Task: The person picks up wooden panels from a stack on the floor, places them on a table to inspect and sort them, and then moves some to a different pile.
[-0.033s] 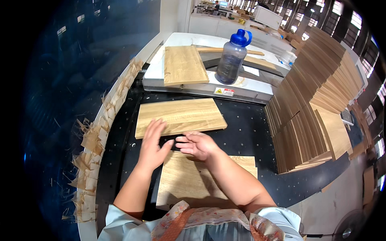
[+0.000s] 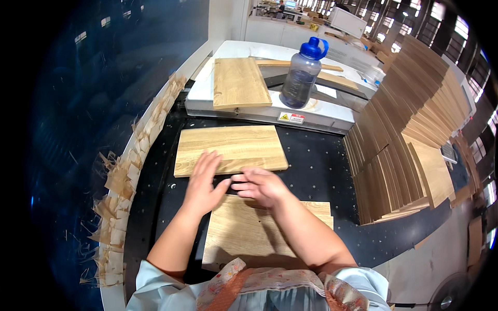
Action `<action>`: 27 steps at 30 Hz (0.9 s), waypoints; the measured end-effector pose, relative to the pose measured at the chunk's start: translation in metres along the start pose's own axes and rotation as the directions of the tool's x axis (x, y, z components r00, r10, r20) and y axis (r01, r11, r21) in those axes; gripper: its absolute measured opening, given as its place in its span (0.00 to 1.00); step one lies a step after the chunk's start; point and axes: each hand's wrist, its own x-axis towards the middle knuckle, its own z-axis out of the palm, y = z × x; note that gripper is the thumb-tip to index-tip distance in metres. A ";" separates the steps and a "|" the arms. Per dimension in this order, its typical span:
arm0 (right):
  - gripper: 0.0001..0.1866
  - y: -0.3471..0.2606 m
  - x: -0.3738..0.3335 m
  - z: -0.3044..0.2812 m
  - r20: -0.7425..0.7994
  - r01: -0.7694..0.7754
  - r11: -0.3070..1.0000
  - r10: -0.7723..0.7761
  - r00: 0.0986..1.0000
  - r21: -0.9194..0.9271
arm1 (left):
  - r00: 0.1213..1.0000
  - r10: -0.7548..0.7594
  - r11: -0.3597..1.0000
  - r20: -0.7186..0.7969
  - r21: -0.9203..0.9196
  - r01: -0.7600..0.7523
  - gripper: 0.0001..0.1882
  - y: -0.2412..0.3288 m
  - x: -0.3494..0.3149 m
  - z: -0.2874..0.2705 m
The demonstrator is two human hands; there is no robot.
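A light wood-grain board (image 2: 233,147) lies flat on the black perforated table, set slightly askew. My left hand (image 2: 206,184) has its fingers stretched over the board's near left edge; whether they press on it I cannot tell. Just right of it, my right hand (image 2: 262,187) is held palm inward at the near edge, fingers loosely extended and a little bent, with nothing seen in them. Closer to me, below my wrists, more wood-grain board (image 2: 228,236) lies on the table, partly covered by my right forearm and its shadow.
A tall leaning stack of boards (image 2: 389,150) stands at the right. On the white machine ledge (image 2: 207,103) at the back are another board (image 2: 239,83) and a blue-capped water bottle (image 2: 301,78). Torn tape strips (image 2: 122,173) line the left edge beside a dark panel (image 2: 67,129).
The far board has shifted slightly left, its right end most visibly. Both hands have moved a little to the right.
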 end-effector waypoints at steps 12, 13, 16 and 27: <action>0.11 0.066 -0.244 -0.149 -0.517 -0.027 0.558 -0.749 0.414 -0.830 | 0.794 -0.357 0.855 0.493 0.515 0.064 0.38 -0.077 0.070 0.090; 0.13 0.084 -0.260 -0.158 -0.457 -0.144 0.438 -0.796 0.397 -0.888 | 0.790 -0.381 0.839 0.480 0.539 0.077 0.38 -0.083 0.076 0.087; 0.17 0.123 -0.281 -0.158 -0.433 -0.296 0.334 -0.813 0.390 -0.895 | 0.782 -0.467 0.774 0.413 0.618 0.136 0.39 -0.098 0.093 0.076; 0.17 0.123 -0.278 -0.148 -0.347 -0.384 0.181 -0.837 0.423 -0.905 | 0.820 -0.464 0.768 0.335 0.613 0.184 0.39 -0.123 0.091 0.072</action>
